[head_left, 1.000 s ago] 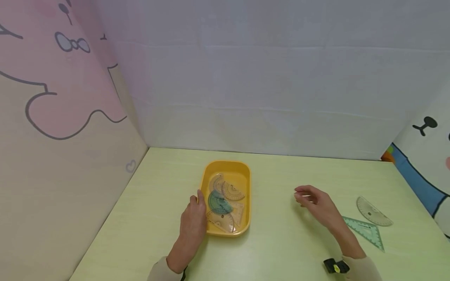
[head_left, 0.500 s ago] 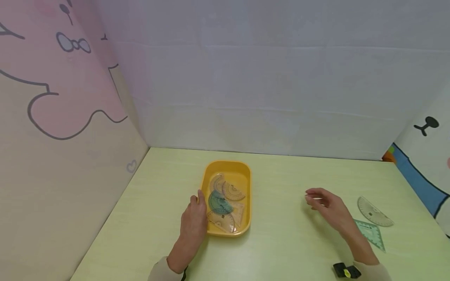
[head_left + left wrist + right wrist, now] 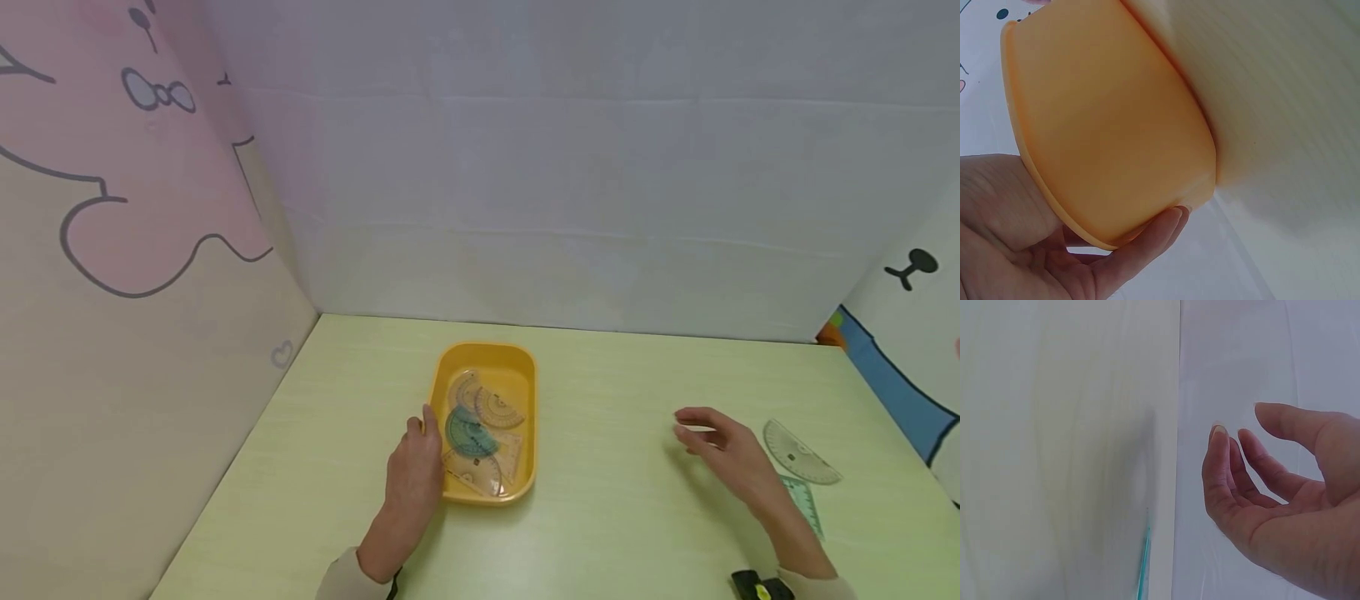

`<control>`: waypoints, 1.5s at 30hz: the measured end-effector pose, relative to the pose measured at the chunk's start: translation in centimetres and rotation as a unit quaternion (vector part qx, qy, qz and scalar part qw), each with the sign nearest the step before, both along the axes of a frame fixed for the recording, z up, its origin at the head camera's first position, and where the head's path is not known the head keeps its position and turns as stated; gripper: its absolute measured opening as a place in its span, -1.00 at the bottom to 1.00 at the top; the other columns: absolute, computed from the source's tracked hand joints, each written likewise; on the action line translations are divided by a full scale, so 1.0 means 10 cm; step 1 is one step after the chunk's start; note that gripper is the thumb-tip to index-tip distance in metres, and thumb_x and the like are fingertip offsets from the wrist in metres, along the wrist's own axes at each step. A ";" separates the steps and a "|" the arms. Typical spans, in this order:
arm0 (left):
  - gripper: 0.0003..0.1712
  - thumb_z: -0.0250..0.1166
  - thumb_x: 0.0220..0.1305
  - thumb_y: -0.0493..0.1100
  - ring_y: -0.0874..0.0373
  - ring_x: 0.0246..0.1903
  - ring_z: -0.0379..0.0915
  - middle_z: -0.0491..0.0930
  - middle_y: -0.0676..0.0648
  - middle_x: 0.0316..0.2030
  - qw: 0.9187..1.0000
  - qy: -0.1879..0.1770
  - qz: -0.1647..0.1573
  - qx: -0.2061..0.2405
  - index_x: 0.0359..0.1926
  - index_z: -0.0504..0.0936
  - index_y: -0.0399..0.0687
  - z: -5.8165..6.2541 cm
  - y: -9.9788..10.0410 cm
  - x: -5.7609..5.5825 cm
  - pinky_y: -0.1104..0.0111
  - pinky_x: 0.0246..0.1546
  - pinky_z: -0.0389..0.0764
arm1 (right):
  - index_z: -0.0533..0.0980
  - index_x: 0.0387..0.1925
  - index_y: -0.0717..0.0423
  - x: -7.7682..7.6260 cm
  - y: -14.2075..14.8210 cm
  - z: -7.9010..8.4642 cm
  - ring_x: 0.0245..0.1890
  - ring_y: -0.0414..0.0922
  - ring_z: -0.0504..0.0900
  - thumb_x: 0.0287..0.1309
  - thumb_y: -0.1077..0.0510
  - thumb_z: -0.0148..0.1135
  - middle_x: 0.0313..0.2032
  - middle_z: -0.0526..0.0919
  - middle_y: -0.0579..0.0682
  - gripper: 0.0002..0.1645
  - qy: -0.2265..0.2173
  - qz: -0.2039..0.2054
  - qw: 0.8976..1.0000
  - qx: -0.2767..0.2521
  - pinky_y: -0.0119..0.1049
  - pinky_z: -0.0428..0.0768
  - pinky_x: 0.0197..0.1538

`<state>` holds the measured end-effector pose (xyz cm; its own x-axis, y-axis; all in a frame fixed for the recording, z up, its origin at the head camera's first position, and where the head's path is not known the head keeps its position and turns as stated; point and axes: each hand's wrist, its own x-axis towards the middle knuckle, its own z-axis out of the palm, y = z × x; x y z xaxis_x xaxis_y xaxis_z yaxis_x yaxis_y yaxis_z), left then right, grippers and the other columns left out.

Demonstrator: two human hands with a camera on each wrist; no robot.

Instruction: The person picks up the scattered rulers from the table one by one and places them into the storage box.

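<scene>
At far left in the head view, a beige wall printed with a pink cartoon shape [image 3: 142, 233] runs out of frame. A beige sleeve [image 3: 351, 577] is cut off by the bottom edge. The left hand [image 3: 412, 475] grips the near left side of a yellow plastic tray with rounded corners [image 3: 491, 354], which stands on the pale yellow-green table [image 3: 600, 467]. From above, most of its fingertips are hidden; the left wrist view shows digit tips against the outer wall, though the contents are out of sight there.

Inside the tray lie overlapping transparent pieces: two clear protractors toward the far end, a blue-green protractor [image 3: 470, 432] below them, a clear straight-edged piece [image 3: 510, 457] beside it, and another clear rounded piece nearest the person. The overlaps make an exact count hard.

Well to the right, the right hand [image 3: 723, 454] is above the table with fingers loosely bent; the right wrist view shows the thumb apart from the fingertips. A black wrist device [image 3: 761, 586] is cut off below. Beyond the hand, a clear semicircular protractor [image 3: 801, 454] lies in full view, while its forearm covers part of a green transparent set square [image 3: 804, 500]. The right wrist view shows a thin teal edge [image 3: 1144, 565]; which piece it belongs to is unclear.
</scene>
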<state>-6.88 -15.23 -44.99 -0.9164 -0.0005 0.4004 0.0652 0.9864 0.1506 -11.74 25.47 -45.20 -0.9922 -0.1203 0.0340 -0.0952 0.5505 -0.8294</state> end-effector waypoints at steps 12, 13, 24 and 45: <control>-0.34 0.49 0.00 -0.57 -0.09 -0.48 0.61 0.53 -0.37 -0.24 1.000 0.013 -0.006 -0.004 0.17 0.50 -0.58 -0.02 0.00 0.00 0.21 -0.52 0.69 | 0.47 0.26 0.32 0.03 0.19 -0.02 -0.22 -0.34 0.68 0.49 -0.02 0.19 0.17 0.57 0.38 -0.44 -0.014 -0.011 0.999 0.032 -0.37 0.66 -0.20; -0.34 0.49 -0.01 -0.57 -0.08 -0.49 0.60 0.53 -0.37 -0.24 1.000 0.014 -0.007 -0.004 0.17 0.50 -0.58 -0.02 0.00 0.00 0.21 -0.52 0.69 | 0.47 0.27 0.31 0.03 0.21 -0.02 -0.21 -0.39 0.65 0.49 -0.03 0.19 0.18 0.57 0.38 -0.43 -0.017 -0.014 0.999 0.039 -0.39 0.65 -0.21; -0.37 0.47 0.01 -0.58 -0.07 -0.50 0.59 0.54 -0.37 -0.24 1.000 0.024 -0.012 -0.004 0.16 0.51 -0.59 -0.01 0.00 0.00 0.22 -0.53 0.68 | 0.45 0.29 0.30 0.06 0.38 -0.01 -0.09 -0.51 0.50 0.49 -0.11 0.16 0.24 0.51 0.36 -0.38 -0.031 -0.033 0.995 0.085 -0.54 0.55 -0.19; -0.35 0.47 0.05 -0.55 -0.06 -0.50 0.59 0.52 -0.35 -0.25 1.000 -0.002 -0.003 0.001 0.20 0.48 -0.57 0.00 0.00 0.00 0.21 -0.51 0.69 | 0.31 0.35 0.46 0.12 0.86 0.00 0.19 0.45 0.45 0.53 -0.17 0.05 0.29 0.37 0.53 -0.21 -0.102 -0.020 0.986 0.131 0.01 0.66 -0.03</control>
